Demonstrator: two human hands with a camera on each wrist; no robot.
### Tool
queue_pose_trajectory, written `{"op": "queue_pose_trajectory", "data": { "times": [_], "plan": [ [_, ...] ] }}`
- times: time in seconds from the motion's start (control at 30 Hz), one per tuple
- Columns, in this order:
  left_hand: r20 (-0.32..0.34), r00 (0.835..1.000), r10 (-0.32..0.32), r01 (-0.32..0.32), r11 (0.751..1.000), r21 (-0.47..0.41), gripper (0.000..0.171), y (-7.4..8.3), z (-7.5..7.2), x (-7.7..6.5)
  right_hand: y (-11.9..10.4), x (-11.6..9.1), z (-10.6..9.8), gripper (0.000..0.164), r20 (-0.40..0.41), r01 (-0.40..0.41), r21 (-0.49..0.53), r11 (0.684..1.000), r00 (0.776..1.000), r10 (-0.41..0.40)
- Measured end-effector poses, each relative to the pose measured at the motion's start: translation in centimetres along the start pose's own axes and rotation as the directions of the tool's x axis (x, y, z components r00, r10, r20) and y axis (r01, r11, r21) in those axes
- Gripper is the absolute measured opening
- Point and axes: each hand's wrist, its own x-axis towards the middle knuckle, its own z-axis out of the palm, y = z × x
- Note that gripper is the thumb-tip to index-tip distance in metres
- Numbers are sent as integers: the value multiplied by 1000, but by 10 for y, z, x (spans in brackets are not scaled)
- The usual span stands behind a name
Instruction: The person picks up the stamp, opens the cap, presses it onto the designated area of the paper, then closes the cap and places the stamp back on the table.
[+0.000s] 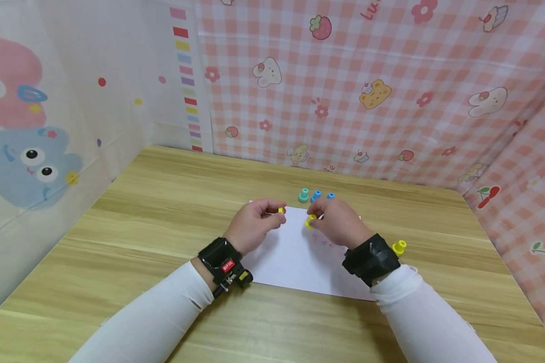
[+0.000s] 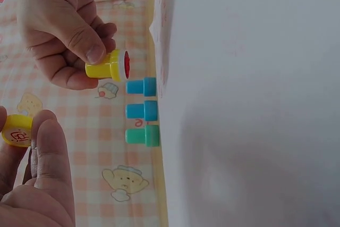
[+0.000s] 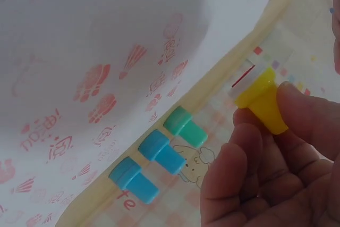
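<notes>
Above a white sheet of paper (image 1: 290, 267), my right hand (image 1: 342, 222) pinches a yellow toy stamp (image 3: 264, 100) between thumb and fingers. Its red stamping face is uncovered, ringed by a white rim. My left hand (image 1: 253, 224) holds a small yellow stamp cap (image 2: 17, 131) at its fingertips; a red design shows on the cap's round end. The two hands are apart, a short gap between cap and stamp. Pink-red prints (image 3: 93, 83) mark the paper, most plainly in the right wrist view.
Past the paper's far edge stand a green stamp (image 1: 304, 195) and two blue stamps (image 1: 316, 196) in a row. Another yellow stamp (image 1: 399, 247) is on the wooden table (image 1: 118, 242) beside my right wrist. A checked pink cloth (image 1: 290, 111) hangs behind the table.
</notes>
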Motion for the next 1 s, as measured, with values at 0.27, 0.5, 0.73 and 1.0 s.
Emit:
{"op": "queue_pose_trajectory", "data": {
  "times": [0.27, 0.5, 0.73, 1.0],
  "plan": [
    [-10, 1000, -8, 8, 1000, -14, 32, -1, 0, 0, 1, 5, 5, 22, 27, -4, -28, 1000, 1000, 5],
    [-7, 1000, -13, 13, 1000, -21, 31, -1, 0, -1, 2, 9, 12, 17, 33, 4, -83, 997, 999, -1],
    [-19, 1000, -15, 15, 1000, 6, 30, 0, 1, -2, 4, 10, 16, 16, 39, -5, -111, 994, 999, 9],
    [-15, 1000, -10, 11, 1000, 25, 30, 1, 2, -3, 4, 11, 18, 17, 38, 15, -136, 991, 999, -10]
  ]
}}
